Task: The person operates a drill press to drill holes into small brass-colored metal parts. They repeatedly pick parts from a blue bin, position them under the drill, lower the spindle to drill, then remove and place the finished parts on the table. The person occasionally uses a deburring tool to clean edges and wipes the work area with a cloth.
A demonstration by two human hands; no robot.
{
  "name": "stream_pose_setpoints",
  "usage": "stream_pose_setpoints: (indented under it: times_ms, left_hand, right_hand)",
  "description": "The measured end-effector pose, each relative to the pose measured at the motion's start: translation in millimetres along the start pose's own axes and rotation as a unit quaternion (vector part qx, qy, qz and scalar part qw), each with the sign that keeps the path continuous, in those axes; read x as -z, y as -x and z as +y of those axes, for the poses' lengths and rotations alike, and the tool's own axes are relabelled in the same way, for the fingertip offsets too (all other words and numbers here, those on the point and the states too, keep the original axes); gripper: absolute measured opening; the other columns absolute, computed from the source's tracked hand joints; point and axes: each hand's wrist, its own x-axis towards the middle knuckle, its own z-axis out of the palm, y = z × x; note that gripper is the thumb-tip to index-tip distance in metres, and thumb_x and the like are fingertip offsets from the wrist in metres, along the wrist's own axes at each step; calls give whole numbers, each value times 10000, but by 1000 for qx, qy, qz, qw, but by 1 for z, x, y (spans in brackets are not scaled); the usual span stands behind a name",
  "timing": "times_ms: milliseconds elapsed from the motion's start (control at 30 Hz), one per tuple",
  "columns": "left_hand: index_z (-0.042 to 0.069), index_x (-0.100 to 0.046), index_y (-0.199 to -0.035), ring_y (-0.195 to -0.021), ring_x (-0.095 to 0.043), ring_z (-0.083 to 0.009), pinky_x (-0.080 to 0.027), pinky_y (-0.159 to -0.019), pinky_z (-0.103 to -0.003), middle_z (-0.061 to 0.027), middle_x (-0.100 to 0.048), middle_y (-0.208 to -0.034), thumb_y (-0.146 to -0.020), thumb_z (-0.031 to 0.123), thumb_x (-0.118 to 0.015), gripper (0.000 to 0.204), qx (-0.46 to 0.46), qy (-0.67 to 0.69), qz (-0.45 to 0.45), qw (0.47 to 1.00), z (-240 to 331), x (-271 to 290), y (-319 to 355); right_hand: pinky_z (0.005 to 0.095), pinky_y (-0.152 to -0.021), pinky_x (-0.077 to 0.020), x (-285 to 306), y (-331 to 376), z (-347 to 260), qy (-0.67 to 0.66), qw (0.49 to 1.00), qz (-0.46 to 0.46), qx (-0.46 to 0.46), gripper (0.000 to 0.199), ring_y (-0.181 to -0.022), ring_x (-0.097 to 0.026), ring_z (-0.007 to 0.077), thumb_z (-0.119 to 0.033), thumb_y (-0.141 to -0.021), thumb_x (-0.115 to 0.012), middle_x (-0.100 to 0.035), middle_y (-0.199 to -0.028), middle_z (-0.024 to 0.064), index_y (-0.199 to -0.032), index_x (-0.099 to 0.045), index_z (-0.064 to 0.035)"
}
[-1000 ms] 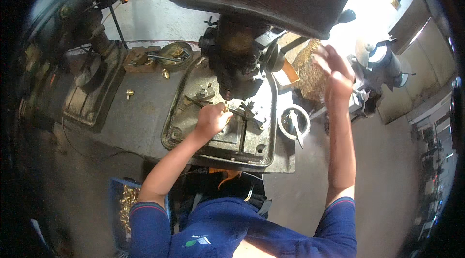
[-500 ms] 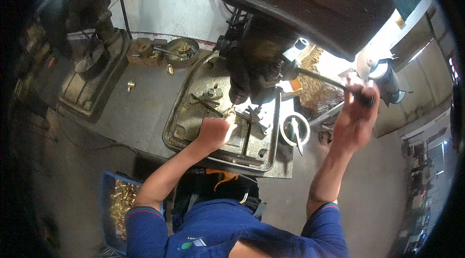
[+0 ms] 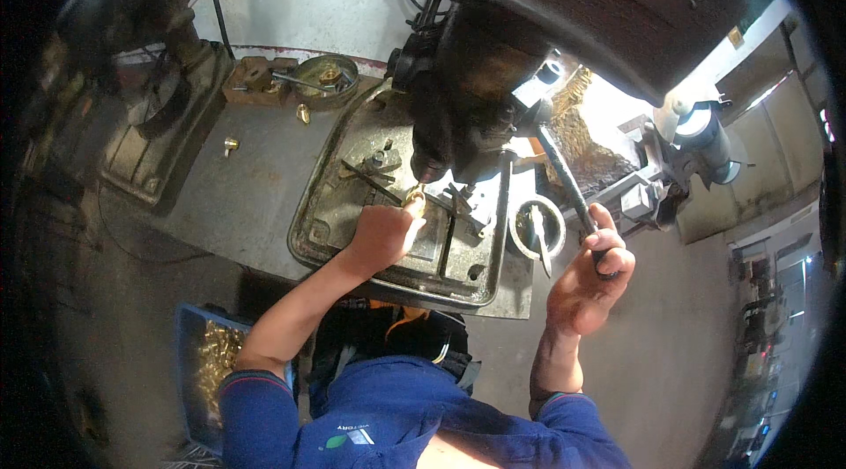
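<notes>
My left hand [image 3: 384, 236] is closed on a small brass fitting [image 3: 414, 198], held on the drill press table [image 3: 335, 244] right below the dark chuck [image 3: 431, 165]. The tool's tip appears to meet the fitting, though the fingers partly cover the contact. My right hand [image 3: 592, 280] wraps round the feed lever [image 3: 568, 178] of the drill press near its end. That lever slopes down from the machine's head [image 3: 480, 73] toward me. Metal clamps [image 3: 377, 162] sit on the table beside the left hand.
Right of the table stands a round pot [image 3: 537, 244] with a brush-like tool in it. Loose brass fittings [image 3: 231, 147] and a shallow metal bowl [image 3: 324, 81] lie on the bench to the left. A blue crate [image 3: 187, 372] of brass parts stands low left. A lamp [image 3: 705, 139] shines at right.
My right hand has pulled the lever down and toward me, from the upper right. The left hand still holds the brass fitting under the chuck. The whole view has shifted slightly.
</notes>
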Motion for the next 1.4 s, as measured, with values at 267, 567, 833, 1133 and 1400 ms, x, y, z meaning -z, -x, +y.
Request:
stream_pose_setpoints:
  times_ms: [267, 567, 833, 1133, 1400]
  left_hand:
    - [40, -594, -826, -564, -598, -327, -453, -509, -429, -154, -582, -593, -781, 207, -638, 179, -30, -24, 7, 999, -6, -7, 1]
    - [63, -585, -995, -588, -601, -343, -464, -530, -437, -158, -592, -618, -790, 245, -650, 282, -3, -39, -23, 999, 0, -3, 1]
    - [69, -582, -1031, -559, -595, -343, -459, -512, -442, -158, -581, -589, -781, 237, -668, 314, -13, -18, -12, 1000, 1, 1, 0]
    - [70, -582, -1021, -573, -596, -344, -461, -518, -442, -162, -585, -600, -780, 243, -665, 308, 4, -22, -23, 999, 8, 9, -2]
    - [61, -588, -974, -565, -581, -345, -446, -513, -448, -149, -564, -589, -752, 234, -683, 297, -35, 5, 25, 999, 3, 5, 1]
  right_hand:
    - [533, -1033, -222, 6, 21, 18, 11, 999, -18, 26, 447, -1195, -410, 422, -487, -822, -606, -562, -976, 124, -807, -398, -92]
    - [516, -1002, -309, 6, 39, 29, 69, 997, 1, 27, 210, -1167, -475, 387, -4, -854, -484, -604, -905, 114, -708, -354, -79]
    - [507, -975, -342, 12, 54, 43, 102, 994, -4, 30, 251, -1124, -524, 385, 58, -777, -563, -639, -888, 96, -691, -378, -87]
    - [488, -956, -368, 21, 71, 61, 146, 988, -33, 25, 226, -1141, -500, 384, 107, -758, -534, -631, -942, 120, -688, -412, -71]
    - [478, -984, -341, 24, 74, 69, 152, 987, -54, 14, 149, -1128, -517, 344, 84, -714, -512, -635, -979, 143, -660, -458, -44]
